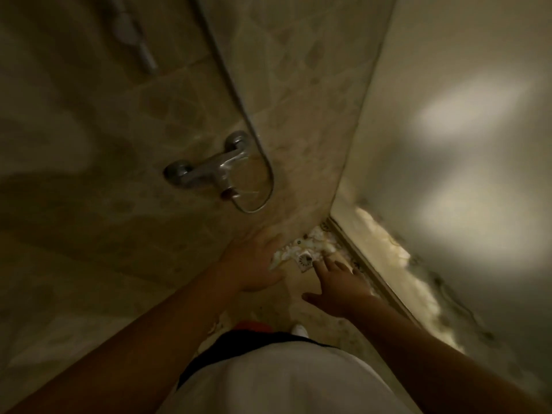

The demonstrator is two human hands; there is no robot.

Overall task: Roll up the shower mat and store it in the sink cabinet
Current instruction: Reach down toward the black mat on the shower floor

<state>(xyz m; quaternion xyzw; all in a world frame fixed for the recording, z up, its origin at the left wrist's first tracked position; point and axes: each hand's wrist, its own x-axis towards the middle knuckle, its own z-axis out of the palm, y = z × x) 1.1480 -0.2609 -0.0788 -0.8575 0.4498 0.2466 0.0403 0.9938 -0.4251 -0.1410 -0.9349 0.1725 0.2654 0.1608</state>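
Note:
The view is dim and blurred. A plain beige sheet (294, 294), which looks like the shower mat, lies on the shower floor between my two hands; most of it is hidden by my arms and body. My left hand (254, 262) hangs above its left side with fingers spread and nothing in it. My right hand (339, 286) reaches down on the right, fingers apart, fingertips close to a small white floor drain (304, 260). I cannot tell whether either hand touches the sheet.
Pebble-patterned floor (319, 240) shows in the far corner. A chrome mixer tap (209, 170) juts from the tiled wall on the left, with a hose (239, 94) looping beneath it. A frosted panel (448, 130) and its bottom track (376, 282) close off the right side.

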